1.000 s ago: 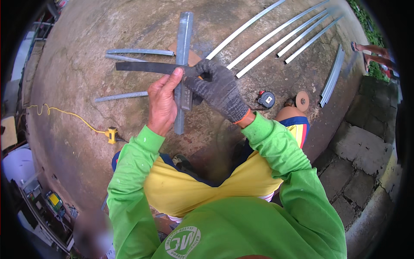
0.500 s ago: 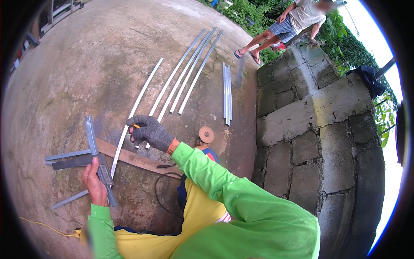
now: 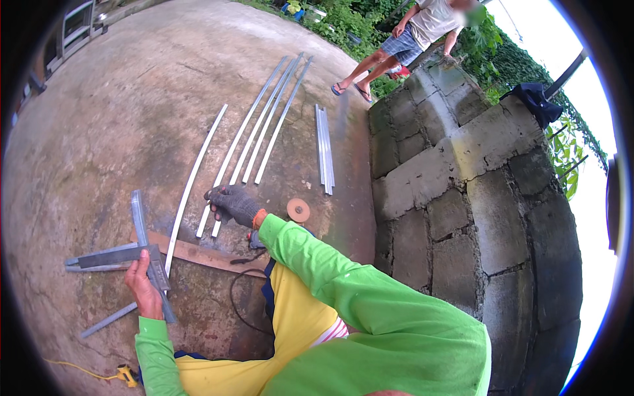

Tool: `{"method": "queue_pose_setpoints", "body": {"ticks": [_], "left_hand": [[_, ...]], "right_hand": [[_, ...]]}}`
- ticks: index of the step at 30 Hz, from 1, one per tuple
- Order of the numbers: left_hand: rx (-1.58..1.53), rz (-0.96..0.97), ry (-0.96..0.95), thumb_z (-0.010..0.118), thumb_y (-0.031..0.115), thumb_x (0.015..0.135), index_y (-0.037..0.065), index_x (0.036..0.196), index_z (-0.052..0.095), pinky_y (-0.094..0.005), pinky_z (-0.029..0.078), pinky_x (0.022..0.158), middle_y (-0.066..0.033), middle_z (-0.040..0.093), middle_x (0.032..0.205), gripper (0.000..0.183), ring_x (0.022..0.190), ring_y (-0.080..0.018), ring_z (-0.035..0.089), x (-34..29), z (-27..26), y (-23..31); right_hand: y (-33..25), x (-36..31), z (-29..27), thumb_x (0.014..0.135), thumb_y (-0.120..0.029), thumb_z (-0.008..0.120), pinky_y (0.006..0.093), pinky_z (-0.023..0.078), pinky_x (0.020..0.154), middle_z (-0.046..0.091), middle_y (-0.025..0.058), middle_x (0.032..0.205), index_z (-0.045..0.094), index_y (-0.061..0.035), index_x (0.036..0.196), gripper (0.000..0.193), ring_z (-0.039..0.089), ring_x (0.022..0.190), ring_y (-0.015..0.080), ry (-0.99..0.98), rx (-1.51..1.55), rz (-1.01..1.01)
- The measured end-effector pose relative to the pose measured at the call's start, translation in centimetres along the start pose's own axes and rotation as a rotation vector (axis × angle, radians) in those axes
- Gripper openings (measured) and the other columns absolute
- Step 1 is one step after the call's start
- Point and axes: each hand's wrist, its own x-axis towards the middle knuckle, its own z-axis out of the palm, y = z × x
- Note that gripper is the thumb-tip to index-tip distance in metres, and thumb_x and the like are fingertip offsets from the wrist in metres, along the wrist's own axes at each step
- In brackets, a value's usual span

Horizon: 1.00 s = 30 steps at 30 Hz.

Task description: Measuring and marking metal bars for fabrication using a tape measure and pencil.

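Observation:
My bare left hand (image 3: 142, 285) holds a dark metal try square (image 3: 157, 267), thumb pressed on its corner. The square lies across a grey metal channel piece (image 3: 138, 214) on the concrete. Other short metal pieces (image 3: 109, 320) lie beside and under it. My right hand (image 3: 232, 203), in a dark grey glove with some bare fingertips, is raised above the lower ends of long metal strips (image 3: 241, 142). Its fingers are closed in a pinch; the orange pencil seen there just before is hidden now.
A wooden plank (image 3: 198, 254) lies in front of me, with a black cord (image 3: 232, 290) nearby. A brown grinding disc (image 3: 298, 210) is right of my glove. Bundled metal channels (image 3: 324, 152) lie beyond. A block wall (image 3: 456, 178) borders the right; a person (image 3: 403, 46) stands far off. A yellow tape measure (image 3: 125, 375) is lower left.
My right hand has moved slightly right relative to the strips, its fingers now turned so the pencil no longer shows. My left hand keeps the square on the channel. The view has shifted.

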Motion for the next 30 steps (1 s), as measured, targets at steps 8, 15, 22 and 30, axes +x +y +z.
{"method": "queue_pose_setpoints", "body": {"ticks": [8, 15, 22, 30], "left_hand": [[0.006, 0.015, 0.062, 0.068, 0.015, 0.087, 0.0, 0.086, 0.068, -0.022, 0.039, 0.061, 0.0022, 0.062, 0.077, 0.015, 0.066, -0.0054, 0.052, 0.2, 0.1, 0.0], [0.056, 0.021, 0.011, 0.068, 0.014, 0.087, 0.0, 0.083, 0.067, -0.0219, 0.037, 0.06, 0.0027, 0.06, 0.074, 0.014, 0.065, -0.005, 0.049, 0.3, 0.0, 0.0], [0.044, -0.004, -0.005, 0.068, 0.014, 0.086, 0.001, 0.083, 0.067, -0.0219, 0.038, 0.058, 0.0031, 0.06, 0.073, 0.014, 0.065, -0.0049, 0.05, 0.6, -0.2, -0.5], [0.031, 0.012, 0.007, 0.068, 0.013, 0.086, 0.001, 0.082, 0.067, -0.0217, 0.038, 0.058, 0.0026, 0.061, 0.073, 0.013, 0.064, -0.0051, 0.051, 0.2, 0.0, 0.0]], "right_hand": [[2.1, 1.1, 0.9, 0.091, -0.025, 0.061, 0.0255, 0.047, 0.044, 0.06, 0.0026, 0.065, 0.062, -0.0036, 0.087, 0.022, 0.06, 0.05, 0.0115, 0.063, -0.16, 0.088], [2.2, 1.6, 0.9, 0.088, -0.021, 0.06, 0.0311, 0.051, 0.04, 0.06, 0.0063, 0.064, 0.06, -0.0013, 0.084, 0.02, 0.06, 0.047, 0.0167, 0.073, -0.128, 0.08], [1.6, 0.7, 1.0, 0.091, -0.026, 0.059, 0.0263, 0.048, 0.043, 0.062, 0.0033, 0.065, 0.061, -0.0021, 0.085, 0.025, 0.06, 0.049, 0.0127, 0.047, -0.139, 0.067], [1.3, 0.5, 1.5, 0.09, -0.022, 0.061, 0.0264, 0.051, 0.044, 0.062, 0.0041, 0.067, 0.063, -0.0011, 0.088, 0.021, 0.062, 0.051, 0.0131, 0.029, -0.119, 0.061]]}}
